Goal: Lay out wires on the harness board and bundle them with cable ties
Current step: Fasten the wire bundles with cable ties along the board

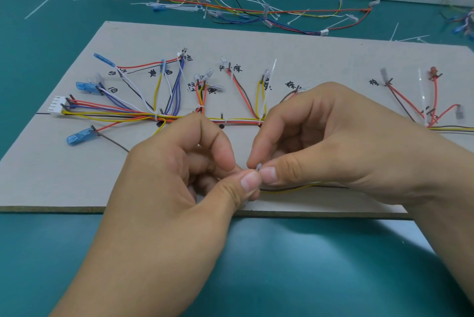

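A grey harness board (77,178) lies on the teal table, with coloured wires (123,111) routed around pins and bundled along a central trunk (241,121). White cable ties (262,106) bind several branches. My left hand (179,183) and my right hand (333,137) meet above the board's front edge, thumbs and forefingers pinching a small white cable tie (258,166). A yellow and a brown wire (287,188) run out to the right from under the fingertips. A white connector (57,106) ends the trunk at the left.
Blue terminal sleeves (77,137) sit at the board's left. Behind the board lies a loose finished harness (230,8) and several spare white cable ties (38,6). Another wire bundle (461,16) shows at the far right edge.
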The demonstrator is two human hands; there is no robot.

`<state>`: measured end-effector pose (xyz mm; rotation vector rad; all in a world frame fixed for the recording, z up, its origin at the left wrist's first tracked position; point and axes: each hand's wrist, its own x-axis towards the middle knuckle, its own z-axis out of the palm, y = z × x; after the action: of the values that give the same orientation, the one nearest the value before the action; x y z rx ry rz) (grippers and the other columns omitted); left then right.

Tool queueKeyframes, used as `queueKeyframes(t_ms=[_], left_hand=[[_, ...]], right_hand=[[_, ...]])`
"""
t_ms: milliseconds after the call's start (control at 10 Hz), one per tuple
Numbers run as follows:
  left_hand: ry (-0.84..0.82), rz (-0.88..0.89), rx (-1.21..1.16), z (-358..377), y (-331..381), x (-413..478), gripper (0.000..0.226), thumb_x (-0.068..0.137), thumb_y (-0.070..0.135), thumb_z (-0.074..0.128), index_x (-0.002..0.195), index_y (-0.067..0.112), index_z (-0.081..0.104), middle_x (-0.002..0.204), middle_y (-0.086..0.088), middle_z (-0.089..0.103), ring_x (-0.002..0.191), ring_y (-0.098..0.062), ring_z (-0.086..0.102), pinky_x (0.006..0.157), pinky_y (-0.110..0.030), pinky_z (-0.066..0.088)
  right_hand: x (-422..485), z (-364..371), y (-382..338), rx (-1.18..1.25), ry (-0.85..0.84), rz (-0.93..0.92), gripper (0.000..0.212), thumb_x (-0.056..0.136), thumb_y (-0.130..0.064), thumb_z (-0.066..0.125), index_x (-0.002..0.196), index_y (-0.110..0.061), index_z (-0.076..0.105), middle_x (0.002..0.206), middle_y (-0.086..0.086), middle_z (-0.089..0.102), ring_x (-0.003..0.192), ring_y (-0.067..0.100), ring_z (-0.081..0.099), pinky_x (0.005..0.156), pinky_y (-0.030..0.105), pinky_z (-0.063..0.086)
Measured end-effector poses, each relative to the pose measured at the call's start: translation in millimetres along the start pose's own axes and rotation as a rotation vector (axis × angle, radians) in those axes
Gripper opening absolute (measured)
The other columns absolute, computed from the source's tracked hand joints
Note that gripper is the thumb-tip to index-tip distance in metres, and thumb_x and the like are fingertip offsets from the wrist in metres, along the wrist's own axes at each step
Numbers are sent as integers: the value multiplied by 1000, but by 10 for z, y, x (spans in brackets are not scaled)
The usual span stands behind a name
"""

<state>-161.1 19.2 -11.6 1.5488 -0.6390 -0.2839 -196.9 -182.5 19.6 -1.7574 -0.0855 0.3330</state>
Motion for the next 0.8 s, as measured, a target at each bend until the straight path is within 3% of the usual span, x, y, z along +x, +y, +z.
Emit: queueKeyframes(t_ms=[200, 300, 500, 600, 700, 800], left_hand=[[-34, 54, 88, -68, -65, 15, 39, 79, 10, 78, 80, 47, 68, 75, 14, 70, 61, 5, 61, 59, -4, 45], [-48, 21, 52, -73, -47, 8, 41, 79, 5, 78, 81, 45, 70, 76, 12, 72, 61, 4, 62, 59, -5, 46], [28, -32, -15, 12, -11, -21, 33, 75, 13, 90, 80, 40, 71, 75, 5, 73, 58, 1, 62, 56, -6, 46], [125, -66, 2, 67, 35, -50, 29, 66, 27, 91, 78, 34, 65, 77, 3, 76, 54, -2, 57, 53, -7, 43], [172, -94, 8, 104, 77, -68, 31, 62, 31, 86, 78, 29, 60, 87, 2, 79, 50, -16, 54, 46, -15, 36], [208, -77, -1, 106, 69, -59, 32, 65, 18, 83, 74, 30, 55, 91, 1, 79, 53, -31, 58, 46, -19, 36]], right_hand=[[-17, -40, -41, 8, -52, 4, 13, 81, 8, 74, 89, -1, 78, 76, 13, 74, 70, 17, 66, 69, 24, 56], [-16, -19, -40, 74, 9, -1, 14, 80, 5, 69, 86, -2, 79, 73, 18, 71, 67, 19, 66, 67, 26, 56], [43, 76, -41, 234, 102, 26, 20, 68, 8, 69, 73, -9, 77, 68, 13, 71, 60, 20, 65, 62, 29, 58], [55, 104, -47, 286, 120, 29, 23, 66, 10, 65, 71, -11, 74, 67, 12, 69, 56, 18, 63, 58, 27, 55], [56, 131, -50, 314, 140, 14, 24, 64, 10, 62, 66, -12, 71, 65, 14, 65, 68, 41, 69, 52, 24, 52], [66, 147, -46, 336, 152, 18, 24, 63, 9, 63, 62, -15, 69, 63, 15, 62, 102, 65, 57, 48, 22, 46]])
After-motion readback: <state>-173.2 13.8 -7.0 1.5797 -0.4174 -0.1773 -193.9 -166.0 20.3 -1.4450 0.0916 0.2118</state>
